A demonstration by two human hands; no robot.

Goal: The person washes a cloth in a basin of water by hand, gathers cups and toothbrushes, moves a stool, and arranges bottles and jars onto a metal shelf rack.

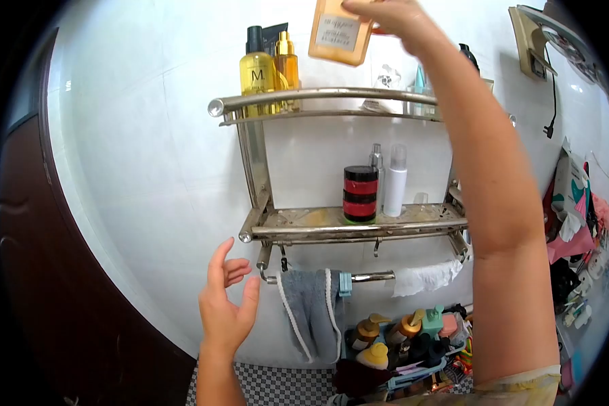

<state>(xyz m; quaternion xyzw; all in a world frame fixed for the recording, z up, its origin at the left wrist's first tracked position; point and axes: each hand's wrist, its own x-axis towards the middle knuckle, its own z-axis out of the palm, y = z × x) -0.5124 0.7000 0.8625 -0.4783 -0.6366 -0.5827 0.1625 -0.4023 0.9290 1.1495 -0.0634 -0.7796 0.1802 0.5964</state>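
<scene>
My right hand (392, 19) is raised at the top of the view, its fingers closed on an orange bottle (338, 34) with a pale label. That bottle is held above the upper metal shelf (338, 93). To its left on this shelf stand a yellow pump bottle (257, 71) marked M and an amber bottle with a gold cap (286, 64). My left hand (230, 294) is empty, fingers apart, left of the grey towel (311, 311) and below the lower shelf's left end.
The lower shelf (298, 218) carries a red and black jar (360, 195) and a white bottle (395, 186). A white cloth (426, 277) hangs beneath. Several bottles fill a basket (423, 374) below. A dark door (54, 271) is at left; a fan (568, 51) is upper right.
</scene>
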